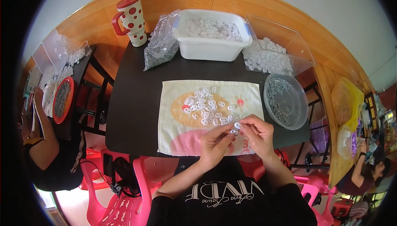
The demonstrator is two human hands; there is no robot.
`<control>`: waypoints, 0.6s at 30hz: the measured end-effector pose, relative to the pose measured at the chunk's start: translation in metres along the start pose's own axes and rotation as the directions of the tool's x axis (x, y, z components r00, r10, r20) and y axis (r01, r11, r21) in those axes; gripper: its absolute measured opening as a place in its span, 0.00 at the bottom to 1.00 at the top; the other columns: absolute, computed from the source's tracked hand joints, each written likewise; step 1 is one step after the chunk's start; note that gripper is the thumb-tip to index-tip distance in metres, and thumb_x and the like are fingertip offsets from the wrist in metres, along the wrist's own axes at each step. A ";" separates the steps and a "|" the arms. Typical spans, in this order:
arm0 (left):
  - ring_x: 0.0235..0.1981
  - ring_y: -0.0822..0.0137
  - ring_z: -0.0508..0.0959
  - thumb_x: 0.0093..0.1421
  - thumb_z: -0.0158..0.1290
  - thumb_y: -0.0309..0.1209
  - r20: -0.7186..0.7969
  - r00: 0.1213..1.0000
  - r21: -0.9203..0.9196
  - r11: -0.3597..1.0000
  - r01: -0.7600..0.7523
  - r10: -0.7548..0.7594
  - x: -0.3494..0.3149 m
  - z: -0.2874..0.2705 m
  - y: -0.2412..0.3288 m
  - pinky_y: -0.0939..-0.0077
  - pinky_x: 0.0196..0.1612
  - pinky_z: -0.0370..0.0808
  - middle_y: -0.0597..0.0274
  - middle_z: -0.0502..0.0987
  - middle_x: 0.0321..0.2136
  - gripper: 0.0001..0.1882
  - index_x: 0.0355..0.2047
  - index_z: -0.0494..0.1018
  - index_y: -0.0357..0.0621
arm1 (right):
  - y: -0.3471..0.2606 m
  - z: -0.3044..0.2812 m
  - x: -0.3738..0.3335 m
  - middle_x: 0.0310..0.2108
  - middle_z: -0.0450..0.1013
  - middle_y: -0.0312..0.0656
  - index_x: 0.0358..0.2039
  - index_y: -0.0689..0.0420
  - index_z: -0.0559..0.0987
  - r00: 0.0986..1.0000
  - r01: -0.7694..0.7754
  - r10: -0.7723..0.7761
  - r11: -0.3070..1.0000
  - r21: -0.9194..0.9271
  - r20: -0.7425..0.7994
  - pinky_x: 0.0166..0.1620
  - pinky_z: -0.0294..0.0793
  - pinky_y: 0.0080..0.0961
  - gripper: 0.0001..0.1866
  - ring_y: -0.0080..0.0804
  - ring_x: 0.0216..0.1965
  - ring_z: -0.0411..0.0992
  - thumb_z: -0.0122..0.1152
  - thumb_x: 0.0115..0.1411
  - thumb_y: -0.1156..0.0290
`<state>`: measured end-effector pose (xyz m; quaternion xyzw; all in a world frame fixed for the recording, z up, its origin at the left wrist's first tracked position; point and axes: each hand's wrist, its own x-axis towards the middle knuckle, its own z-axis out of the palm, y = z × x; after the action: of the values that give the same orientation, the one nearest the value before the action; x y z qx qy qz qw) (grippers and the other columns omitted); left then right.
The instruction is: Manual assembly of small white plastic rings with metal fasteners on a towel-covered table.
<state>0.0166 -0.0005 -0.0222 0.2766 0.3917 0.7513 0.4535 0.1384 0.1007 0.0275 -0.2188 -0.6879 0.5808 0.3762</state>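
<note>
My left hand (214,144) is closed, its thumb and fingers pinching a small white plastic piece with two dark holes (233,132). Close against it, my right hand (259,135) pinches at another small white piece (237,125); whether the two pieces touch is too small to tell. Both hands are above the near right part of a pale towel (167,102) with orange and pink patterns. Just beyond them, a loose heap of similar white two-holed pieces (202,102) lies on the towel.
Along the table's (132,102) back stand a red-dotted tumbler (134,23), a bag of grey bits (159,54), a white tub (211,49) and a clear box of white parts (269,58). A round tub of metal pieces (295,106) stands right. Other people (51,155) sit at both sides.
</note>
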 end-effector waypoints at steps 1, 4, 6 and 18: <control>0.34 0.73 0.81 0.61 0.54 0.15 0.004 1.000 -0.007 1.000 -0.002 0.002 0.000 -0.001 0.000 0.82 0.36 0.78 0.59 0.82 0.35 0.17 0.51 0.76 0.35 | -0.001 0.000 -0.001 0.32 0.71 0.36 0.40 0.69 0.77 1.000 -0.022 0.022 1.000 0.000 0.005 0.33 0.64 0.11 0.06 0.13 0.31 0.67 0.55 0.63 0.88; 0.33 0.74 0.81 0.61 0.54 0.15 0.000 1.000 0.002 1.000 -0.005 0.005 0.000 0.000 0.000 0.82 0.36 0.78 0.60 0.82 0.34 0.17 0.50 0.76 0.35 | -0.005 0.003 0.001 0.31 0.72 0.38 0.39 0.69 0.77 0.999 0.039 -0.039 0.999 -0.007 0.011 0.35 0.67 0.14 0.06 0.16 0.32 0.69 0.56 0.62 0.88; 0.33 0.74 0.81 0.61 0.54 0.15 -0.008 1.000 0.017 1.000 -0.006 0.006 0.000 0.001 0.001 0.82 0.35 0.78 0.60 0.82 0.34 0.17 0.50 0.76 0.35 | -0.003 0.000 0.000 0.32 0.74 0.40 0.38 0.70 0.78 0.997 0.079 -0.077 0.993 -0.086 0.031 0.35 0.68 0.14 0.06 0.17 0.32 0.70 0.57 0.60 0.89; 0.31 0.76 0.80 0.61 0.54 0.14 -0.004 0.999 0.029 0.999 -0.045 0.045 -0.002 0.006 -0.001 0.85 0.31 0.76 0.61 0.81 0.34 0.18 0.51 0.76 0.36 | 0.000 -0.004 -0.007 0.35 0.74 0.43 0.39 0.69 0.79 0.991 0.091 -0.081 0.991 -0.097 0.105 0.34 0.69 0.14 0.08 0.19 0.31 0.70 0.58 0.59 0.89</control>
<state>0.0222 -0.0006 -0.0198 0.2902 0.3972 0.7560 0.4318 0.1457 0.0984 0.0264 -0.1781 -0.7434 0.5388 0.3539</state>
